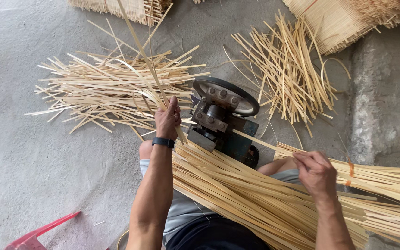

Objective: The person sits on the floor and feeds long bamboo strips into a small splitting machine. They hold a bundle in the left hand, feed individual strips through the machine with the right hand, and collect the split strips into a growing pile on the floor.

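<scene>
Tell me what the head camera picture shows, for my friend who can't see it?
A seated person's left hand grips thin bamboo strips beside a small metal splitting machine, while the right hand pinches a strip in the long bundle across their lap. Loose piles of cut strips lie on the grey concrete floor, and a red plastic piece shows at the bottom left.

The splitting machine (223, 118) sits on the floor right in front of the knees, bundle of bamboo strips (255, 194) across the lap, one loose strip pile (112, 92) to its left, another pile (288, 74) to its right.
</scene>
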The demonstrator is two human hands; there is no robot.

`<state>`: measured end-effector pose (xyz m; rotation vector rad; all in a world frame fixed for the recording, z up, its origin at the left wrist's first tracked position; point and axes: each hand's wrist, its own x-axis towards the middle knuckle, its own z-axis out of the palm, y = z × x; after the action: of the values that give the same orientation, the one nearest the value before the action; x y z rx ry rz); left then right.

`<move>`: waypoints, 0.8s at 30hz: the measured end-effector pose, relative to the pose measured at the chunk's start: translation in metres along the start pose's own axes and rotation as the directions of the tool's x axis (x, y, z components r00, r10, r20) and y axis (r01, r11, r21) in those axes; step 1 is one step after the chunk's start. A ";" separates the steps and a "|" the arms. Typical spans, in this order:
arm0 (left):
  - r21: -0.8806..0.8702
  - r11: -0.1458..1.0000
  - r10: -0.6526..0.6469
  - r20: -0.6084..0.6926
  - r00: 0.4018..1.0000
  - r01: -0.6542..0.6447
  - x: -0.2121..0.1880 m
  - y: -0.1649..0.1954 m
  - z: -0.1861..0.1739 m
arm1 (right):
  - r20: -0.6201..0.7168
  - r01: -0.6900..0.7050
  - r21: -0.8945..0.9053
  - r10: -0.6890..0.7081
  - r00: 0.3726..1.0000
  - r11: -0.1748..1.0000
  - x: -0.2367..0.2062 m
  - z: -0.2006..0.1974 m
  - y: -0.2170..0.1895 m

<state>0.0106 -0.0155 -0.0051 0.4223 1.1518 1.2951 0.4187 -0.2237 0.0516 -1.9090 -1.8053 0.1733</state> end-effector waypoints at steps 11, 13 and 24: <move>-0.020 1.000 -0.006 0.006 1.000 0.006 -0.007 0.002 -0.003 | -0.081 0.458 0.037 -0.455 0.887 0.888 0.013 0.060 -0.093; -0.022 1.000 -0.003 0.001 1.000 0.003 -0.010 0.002 -0.006 | 0.330 0.223 0.170 -0.269 0.905 0.960 0.010 0.059 -0.089; -0.007 1.000 -0.013 0.016 1.000 0.013 -0.008 -0.002 -0.006 | 0.487 -0.084 0.263 -0.057 0.872 0.961 -0.022 0.045 -0.040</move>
<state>0.0074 -0.0251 -0.0065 0.4186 1.1341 1.2822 0.3613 -0.2330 0.0253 -1.7766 -1.9462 0.9462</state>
